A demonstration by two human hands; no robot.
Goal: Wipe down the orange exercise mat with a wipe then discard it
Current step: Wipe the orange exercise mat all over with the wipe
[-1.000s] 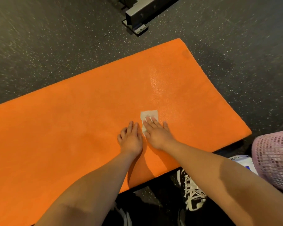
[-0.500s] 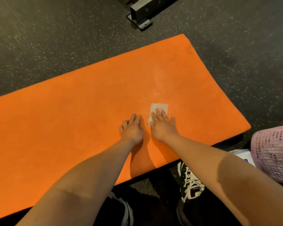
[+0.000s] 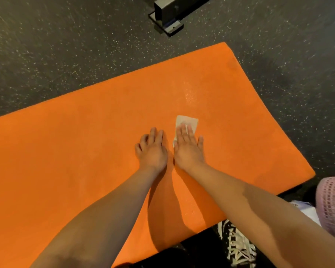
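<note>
Wiping was under way, discarding not yet begun: a damp sheen (image 3: 190, 95) showed near the far edge of the soft, finely textured orange exercise mat (image 3: 66, 161) on the speckled black floor (image 3: 46, 55). The right hand (image 3: 189, 149), grip flat with straight fingers, pressed the thin white rectangular wipe (image 3: 188, 121) onto it; the left hand (image 3: 152, 149) rested alongside, relaxed and empty.

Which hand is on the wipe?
The right hand: it presses flat on the white wipe on the orange mat. The left hand rests beside it on bare mat.
</note>
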